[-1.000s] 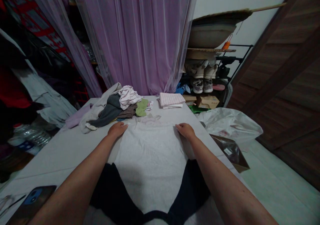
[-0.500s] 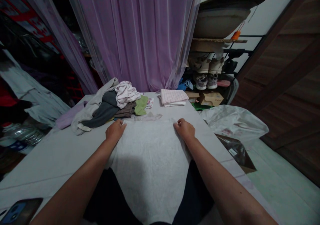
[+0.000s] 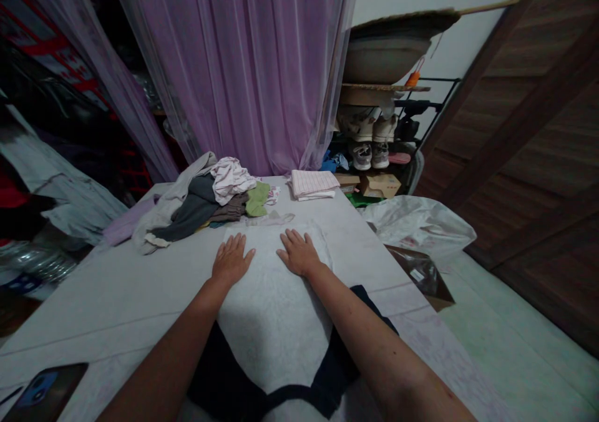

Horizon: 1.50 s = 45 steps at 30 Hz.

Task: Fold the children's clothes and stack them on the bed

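**Both hands flat on white cloth, mid-surface**

L hand (image 3: 231,261) & R hand (image 3: 298,253) are laid palm-down on white cloth (image 3: 274,309), fingers spread wide, nothing gripped; hands kept just apart. Cloth is spread at centre of pale flat surface (image 3: 100,297), w/ dark navy fabric (image 3: 218,363) seen under its near end. Mixed clothes pile (image 3: 199,200) placed far left, just past cloth; folded pink-striped cloth (image 3: 312,185) far right. Phone (image 3: 47,392) left near L arm, blue-backed. White plastic bag (image 3: 421,222) seen right of surface.
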{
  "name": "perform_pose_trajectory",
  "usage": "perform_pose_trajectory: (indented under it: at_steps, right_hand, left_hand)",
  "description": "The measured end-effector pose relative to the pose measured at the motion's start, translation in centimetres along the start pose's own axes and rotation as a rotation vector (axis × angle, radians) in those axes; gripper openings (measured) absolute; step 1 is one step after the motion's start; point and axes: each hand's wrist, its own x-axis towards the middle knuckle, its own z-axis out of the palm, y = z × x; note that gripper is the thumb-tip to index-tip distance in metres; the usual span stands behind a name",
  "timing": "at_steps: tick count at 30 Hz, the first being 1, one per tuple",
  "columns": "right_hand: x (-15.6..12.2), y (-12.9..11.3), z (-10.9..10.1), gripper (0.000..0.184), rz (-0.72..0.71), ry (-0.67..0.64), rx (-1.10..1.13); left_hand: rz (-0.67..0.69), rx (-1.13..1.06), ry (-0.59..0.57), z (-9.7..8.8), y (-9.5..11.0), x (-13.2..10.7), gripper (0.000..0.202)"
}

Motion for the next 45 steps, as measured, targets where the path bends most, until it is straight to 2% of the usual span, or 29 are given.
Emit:
perform_pose_trajectory:
  at_steps: [2,5,10,15,18,20,23,25,27,31,38,45]
  right_hand:
    - [0.4,1.7,-0.5,0.060,0.100,-0.012,-0.055]
    - [0.9,3.3,-1.1,0.063,0.218,0.019,-0.086]
    - [1.7,3.1,0.1,0.062,0.185,0.044,-0.028]
    - [1.5,5.5,-0.3,0.065,0.364,0.003,-0.045]
    - [0.5,6.5,-1.3,0.063,0.397,-0.024,-0.056]
    - [-0.8,5.8,-1.6,0.061,0.367,0.015,-0.057]
    - [-3.2,2.7,-0.9,0.059,0.219,0.126,-0.019]
    - [-4.8,0.4,0.1,0.057,0.045,0.113,0.029]
    - [-6.0,-1.3,1.0,0.057,-0.030,0.078,0.058]
    - [-6.7,-2.3,1.4,0.057,0.024,0.050,0.065]
    - [-7.3,-2.4,0.8,0.059,0.150,0.038,0.062]
    - [-10.0,-0.7,0.3,0.061,0.211,0.015,0.016]
  left_hand:
    - [-0.016,0.025,-0.031,-0.3,-0.4,0.5,0.064]
    - [-0.052,0.046,-0.043,-0.7,0.1,1.3,0.065]
    - [-0.035,0.051,0.002,-0.5,0.6,3.1,0.068]
    - [-0.087,0.038,-0.045,-0.6,-1.0,3.8,0.070]
    - [-0.118,0.041,-0.059,-1.0,-0.9,3.4,0.071]
    - [-0.105,0.043,-0.062,-1.1,-0.1,2.2,0.070]
    - [0.037,0.038,-0.044,-0.6,1.4,-1.1,0.066]
    - [0.142,0.027,-0.027,-0.2,2.1,-3.6,0.063]
    - [0.181,0.023,-0.024,0.1,2.3,-5.7,0.061]
    - [0.170,0.014,-0.025,0.0,1.8,-7.4,0.061]
    - [0.164,0.014,-0.005,-0.3,1.7,-7.5,0.060]
    - [0.166,-0.007,-0.025,-0.3,1.6,-7.5,0.062]
